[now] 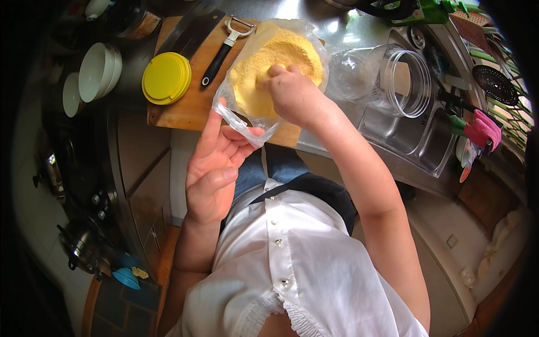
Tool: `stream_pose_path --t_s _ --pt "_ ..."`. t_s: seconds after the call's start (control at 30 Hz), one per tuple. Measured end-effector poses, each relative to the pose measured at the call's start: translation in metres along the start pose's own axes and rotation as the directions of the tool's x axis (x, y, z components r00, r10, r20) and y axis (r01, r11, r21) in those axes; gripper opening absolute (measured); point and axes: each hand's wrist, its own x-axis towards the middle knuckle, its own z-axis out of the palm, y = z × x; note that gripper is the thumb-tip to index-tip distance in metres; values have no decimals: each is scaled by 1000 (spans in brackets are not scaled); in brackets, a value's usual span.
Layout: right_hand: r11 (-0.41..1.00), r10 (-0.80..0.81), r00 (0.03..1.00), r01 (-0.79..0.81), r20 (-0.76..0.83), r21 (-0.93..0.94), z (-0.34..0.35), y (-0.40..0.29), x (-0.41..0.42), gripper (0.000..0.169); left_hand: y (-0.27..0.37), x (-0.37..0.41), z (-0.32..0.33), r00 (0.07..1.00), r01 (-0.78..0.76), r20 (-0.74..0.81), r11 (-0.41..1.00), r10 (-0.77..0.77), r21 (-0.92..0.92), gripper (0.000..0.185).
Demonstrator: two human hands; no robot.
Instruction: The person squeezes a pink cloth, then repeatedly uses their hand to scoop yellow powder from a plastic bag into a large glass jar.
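A clear plastic bag [316,38] of yellow meal or flour [252,76] lies with its mouth spread wide on a wooden cutting board [185,113]. My left hand [217,164], palm up, holds the near rim of the bag on its fingertips, with the thumb apart. Inside the bag mouth, my right hand [290,90] has its fingers curled down at the meal. Some meal clings to those fingers, and their tips are partly hidden. Left of the bag on the board are a peeler [223,52] with a black handle and a round yellow lid [165,78].
A cleaver [191,31] lies at the board's far left. White bowls [97,71] stand farther left. A clear plastic jar [374,78] lies on its side by the steel sink [387,130]. Pink cloth or gloves [484,130] hang at right; a slotted black utensil [494,84] is nearby.
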Motion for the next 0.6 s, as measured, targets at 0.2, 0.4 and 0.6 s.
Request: stream_pose_path --t_s 0.2,0.4,0.6 --pt "998 -17 1000 16 21 61 -25 1 -12 22 -3 -2 -5 1000 13 -6 1000 -13 4 92" --pt "969 -238 955 246 -177 26 -12 -23 17 42 -5 1 -4 1000 16 12 1000 -16 0 93" --pt "990 -102 993 106 50 -89 -14 0 9 34 -2 1 -2 1000 -8 3 1000 8 -23 88"
